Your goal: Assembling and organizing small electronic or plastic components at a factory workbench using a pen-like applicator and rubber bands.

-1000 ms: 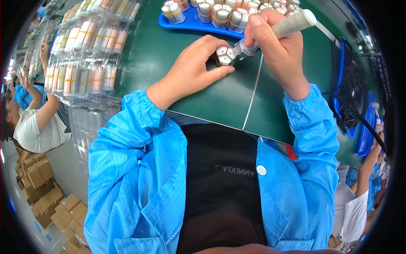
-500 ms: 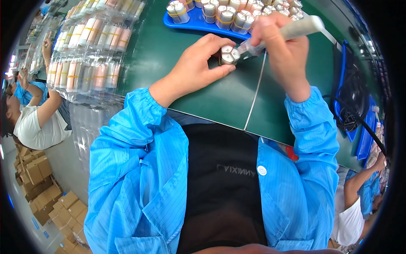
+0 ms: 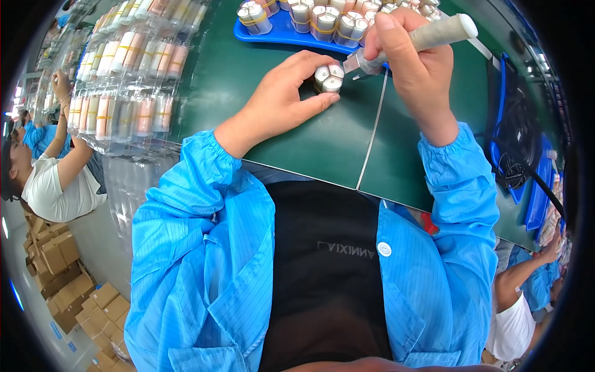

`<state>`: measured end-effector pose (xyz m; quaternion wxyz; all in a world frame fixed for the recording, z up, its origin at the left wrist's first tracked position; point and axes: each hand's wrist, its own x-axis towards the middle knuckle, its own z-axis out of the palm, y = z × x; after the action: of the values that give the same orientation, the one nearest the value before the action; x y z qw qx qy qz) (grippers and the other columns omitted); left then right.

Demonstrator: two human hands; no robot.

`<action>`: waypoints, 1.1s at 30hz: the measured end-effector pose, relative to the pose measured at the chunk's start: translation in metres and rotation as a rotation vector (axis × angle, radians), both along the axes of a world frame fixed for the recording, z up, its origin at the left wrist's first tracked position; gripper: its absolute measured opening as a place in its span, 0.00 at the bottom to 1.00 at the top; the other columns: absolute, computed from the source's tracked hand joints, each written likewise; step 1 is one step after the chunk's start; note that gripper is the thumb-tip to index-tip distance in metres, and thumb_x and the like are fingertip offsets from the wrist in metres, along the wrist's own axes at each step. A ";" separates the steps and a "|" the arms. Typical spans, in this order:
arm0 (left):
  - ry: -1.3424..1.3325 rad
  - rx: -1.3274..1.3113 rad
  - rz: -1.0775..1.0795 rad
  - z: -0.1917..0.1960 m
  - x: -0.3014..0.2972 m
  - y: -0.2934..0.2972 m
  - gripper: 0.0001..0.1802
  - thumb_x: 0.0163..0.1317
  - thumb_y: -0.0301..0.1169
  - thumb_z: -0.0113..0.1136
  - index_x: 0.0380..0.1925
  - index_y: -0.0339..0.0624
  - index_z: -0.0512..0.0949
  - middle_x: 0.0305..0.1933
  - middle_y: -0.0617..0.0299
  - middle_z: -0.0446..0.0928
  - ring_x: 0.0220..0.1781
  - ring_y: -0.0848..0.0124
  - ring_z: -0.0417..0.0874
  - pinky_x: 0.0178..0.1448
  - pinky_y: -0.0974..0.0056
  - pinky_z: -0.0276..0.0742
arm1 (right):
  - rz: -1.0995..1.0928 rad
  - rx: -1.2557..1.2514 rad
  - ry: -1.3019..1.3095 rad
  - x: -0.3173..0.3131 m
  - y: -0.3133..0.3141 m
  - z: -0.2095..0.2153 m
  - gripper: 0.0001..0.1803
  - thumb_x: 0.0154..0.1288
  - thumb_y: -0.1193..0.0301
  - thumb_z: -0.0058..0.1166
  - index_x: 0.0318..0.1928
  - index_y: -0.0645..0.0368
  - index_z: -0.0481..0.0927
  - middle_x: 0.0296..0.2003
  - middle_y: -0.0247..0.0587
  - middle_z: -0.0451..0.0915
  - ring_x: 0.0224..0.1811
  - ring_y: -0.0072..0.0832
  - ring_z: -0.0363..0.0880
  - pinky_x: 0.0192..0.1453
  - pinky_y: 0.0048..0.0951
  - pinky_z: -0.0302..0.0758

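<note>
My left hand (image 3: 286, 93) grips a small bundle of three silver cylindrical cells (image 3: 328, 77) standing on the green mat (image 3: 297, 149). My right hand (image 3: 409, 68) is closed around a grey pen-shaped tool (image 3: 434, 34). The tool's metal tip touches the right side of the bundle. Both forearms are in bright blue sleeves.
A blue tray (image 3: 279, 31) with several banded cell bundles lies at the mat's far edge. Clear blister packs (image 3: 124, 80) of cells are stacked at the left. Black cable and blue bins (image 3: 520, 161) sit at the right. Other people work at left (image 3: 43, 180) and lower right (image 3: 527, 291). Cardboard boxes (image 3: 62, 273) stand on the floor.
Both hands and the bundle sit slightly further up and right in view; the tool tip stays against the cells.
</note>
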<state>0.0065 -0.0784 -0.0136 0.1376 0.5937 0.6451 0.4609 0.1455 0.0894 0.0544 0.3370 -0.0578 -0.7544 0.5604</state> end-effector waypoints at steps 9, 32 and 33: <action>-0.035 -0.003 -0.013 0.000 0.005 0.004 0.28 0.59 0.29 0.67 0.61 0.39 0.75 0.53 0.55 0.79 0.53 0.59 0.81 0.57 0.60 0.78 | 0.091 0.161 -0.048 -0.006 0.007 -0.018 0.17 0.79 0.63 0.51 0.31 0.60 0.79 0.27 0.32 0.80 0.29 0.17 0.75 0.33 0.22 0.71; -1.238 0.057 -0.206 -0.002 -0.038 -0.002 0.27 0.70 0.43 0.64 0.61 0.35 0.73 0.57 0.52 0.80 0.60 0.60 0.83 0.58 0.57 0.85 | 0.156 0.894 0.124 -0.003 -0.027 -0.028 0.14 0.57 0.72 0.67 0.24 0.55 0.73 0.18 0.38 0.72 0.18 0.37 0.73 0.21 0.37 0.68; -1.243 0.083 -0.185 0.000 -0.039 -0.004 0.27 0.71 0.43 0.63 0.61 0.35 0.73 0.58 0.52 0.80 0.60 0.60 0.83 0.57 0.57 0.85 | 0.183 0.945 0.155 -0.002 -0.035 -0.031 0.15 0.55 0.71 0.68 0.23 0.54 0.70 0.18 0.36 0.70 0.18 0.35 0.74 0.21 0.38 0.69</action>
<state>-0.0328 -0.0824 -0.0140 0.5030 0.2733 0.3719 0.7307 0.1437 0.0545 0.0237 0.3307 0.2100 -0.9010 0.1866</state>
